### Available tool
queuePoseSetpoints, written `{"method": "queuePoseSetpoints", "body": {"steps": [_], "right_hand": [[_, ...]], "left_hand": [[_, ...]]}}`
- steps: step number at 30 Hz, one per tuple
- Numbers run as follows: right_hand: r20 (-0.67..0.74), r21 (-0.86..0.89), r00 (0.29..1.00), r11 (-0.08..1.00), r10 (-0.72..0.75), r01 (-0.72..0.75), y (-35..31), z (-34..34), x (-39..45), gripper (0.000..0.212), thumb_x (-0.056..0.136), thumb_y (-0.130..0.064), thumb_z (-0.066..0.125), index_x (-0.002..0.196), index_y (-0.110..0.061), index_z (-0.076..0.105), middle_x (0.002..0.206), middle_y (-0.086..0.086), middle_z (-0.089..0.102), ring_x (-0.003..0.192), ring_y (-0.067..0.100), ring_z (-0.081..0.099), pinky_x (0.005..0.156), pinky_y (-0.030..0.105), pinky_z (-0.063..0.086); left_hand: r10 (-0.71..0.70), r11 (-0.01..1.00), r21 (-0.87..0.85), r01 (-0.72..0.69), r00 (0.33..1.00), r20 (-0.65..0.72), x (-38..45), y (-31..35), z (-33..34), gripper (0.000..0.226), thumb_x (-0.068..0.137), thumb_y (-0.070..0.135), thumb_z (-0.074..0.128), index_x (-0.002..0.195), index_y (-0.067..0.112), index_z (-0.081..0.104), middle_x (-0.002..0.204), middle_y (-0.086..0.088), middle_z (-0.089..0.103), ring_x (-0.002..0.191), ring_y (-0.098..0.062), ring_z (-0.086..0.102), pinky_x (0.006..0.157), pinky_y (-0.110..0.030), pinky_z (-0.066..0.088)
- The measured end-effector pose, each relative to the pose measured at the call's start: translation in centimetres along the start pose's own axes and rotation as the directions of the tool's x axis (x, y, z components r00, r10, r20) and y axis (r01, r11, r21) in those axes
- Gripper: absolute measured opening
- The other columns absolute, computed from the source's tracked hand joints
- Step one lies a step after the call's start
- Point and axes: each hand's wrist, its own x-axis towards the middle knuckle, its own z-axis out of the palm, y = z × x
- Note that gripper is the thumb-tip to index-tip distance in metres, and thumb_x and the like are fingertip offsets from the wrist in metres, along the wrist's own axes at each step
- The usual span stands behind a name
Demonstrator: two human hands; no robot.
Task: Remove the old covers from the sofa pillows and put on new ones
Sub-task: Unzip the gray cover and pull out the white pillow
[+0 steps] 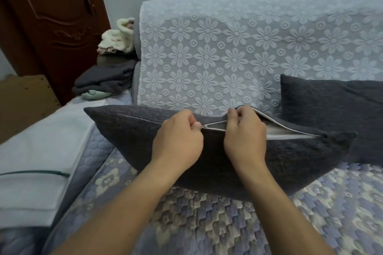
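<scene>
Head view shows a dark grey pillow standing on edge on the sofa seat, leaning toward the flower-embossed backrest cover, its zip edge uppermost. The left hand has its fingers curled, pinching what looks like the zip pull; the right hand grips the cover's upper lip just beside it. Right of the hands the zip gapes and the pale inner cushion shows through; left of them the seam lies closed. Judging by this, the old cover is being unzipped toward the left corner. The move should go best with the right hand keeping the cloth taut along the seam line while the pull travels straight, so the coarse weave does not catch in the teeth. The cover is a thick, nubbly fabric, soft-cornered and slack; the seat quilt is stitched in scale shapes. A second dark pillow leans at the right, and folded pale cloth lies at the left, possibly the new covers.
</scene>
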Motion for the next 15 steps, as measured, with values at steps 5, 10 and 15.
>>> {"method": "queuePoseSetpoints", "body": {"steps": [5,10,15], "right_hand": [[0.004,0.012,0.999,0.999,0.036,-0.036,1.6,-1.2,1.8,0.033,0.103,-0.033,0.048,0.075,-0.017,0.048,0.072,0.000,0.054,0.085,0.033,0.056,0.067,0.034,0.027],[0.369,0.088,0.929,0.994,0.027,-0.064,-1.6,-0.3,-0.1,0.050,0.097,-0.055,0.044,0.075,-0.014,0.063,0.071,0.001,0.072,0.079,0.027,0.069,0.077,0.044,0.054],[0.581,0.147,0.807,0.961,0.106,-0.233,-5.4,3.0,-4.4,0.054,0.097,-0.055,0.048,0.082,-0.007,0.070,0.074,0.004,0.070,0.075,0.024,0.064,0.072,0.037,0.048]], "left_hand": [[-0.082,0.996,-0.026,0.080,0.990,-0.111,0.6,-2.5,-2.5,0.024,0.096,0.028,0.059,0.075,0.020,0.054,0.072,0.003,0.062,0.077,-0.024,0.060,0.072,-0.041,0.049],[-0.049,0.995,-0.086,0.041,0.994,-0.093,-0.4,-2.4,-3.2,0.025,0.096,0.022,0.062,0.072,0.017,0.056,0.063,0.003,0.057,0.065,-0.013,0.055,0.059,-0.032,0.041],[-0.038,0.995,-0.100,0.028,0.995,-0.096,-1.6,-2.4,-3.5,0.025,0.094,0.020,0.062,0.070,0.017,0.055,0.060,0.003,0.058,0.064,-0.019,0.056,0.061,-0.038,0.044]]}}
